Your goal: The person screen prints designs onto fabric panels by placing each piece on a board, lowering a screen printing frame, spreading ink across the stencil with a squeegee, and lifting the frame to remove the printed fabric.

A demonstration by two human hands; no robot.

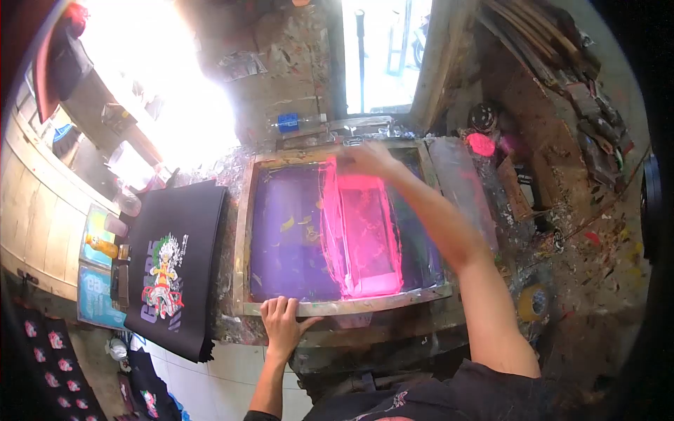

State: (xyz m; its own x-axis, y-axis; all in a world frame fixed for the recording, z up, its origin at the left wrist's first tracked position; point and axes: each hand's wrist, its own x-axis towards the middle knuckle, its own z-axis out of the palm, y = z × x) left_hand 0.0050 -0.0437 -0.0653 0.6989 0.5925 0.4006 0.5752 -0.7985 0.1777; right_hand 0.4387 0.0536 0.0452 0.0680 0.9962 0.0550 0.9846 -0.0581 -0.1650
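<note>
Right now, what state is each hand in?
Left hand: open, on the near edge of the wooden frame.
Right hand: blurred; grip cannot be told.

Frame [365, 304] set on table [230, 270]. Paint [365, 231] spread inside frame. Cloth [193, 266] laid left of frame. Bottle [288, 123] placed behind frame. Tape roll [526, 305] put to right. Left hand [283, 324] placed on near edge, right hand [368, 160] held at far edge.

Lit by blown-out daylight from left opening [163, 74] and top opening [382, 59]; bowed, black toward edges; blurred at right hand [368, 160].
</note>
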